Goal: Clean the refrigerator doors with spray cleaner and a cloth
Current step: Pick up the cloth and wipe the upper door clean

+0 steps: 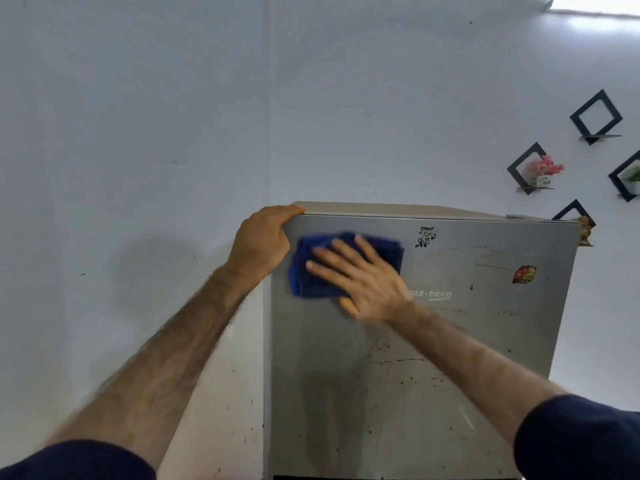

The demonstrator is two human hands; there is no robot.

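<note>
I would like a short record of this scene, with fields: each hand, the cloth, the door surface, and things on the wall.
left hand: left hand grips the top left corner of the refrigerator door
right hand: right hand lies flat, fingers spread, pressing the blue cloth on the door
cloth: folded, at the upper left of the door
door surface: grey, with dark specks and scratches, a red sticker and a torn black sticker
wall: black diamond shelves; one holds a small pot of pink flowers
spray cleaner: not in view
</note>
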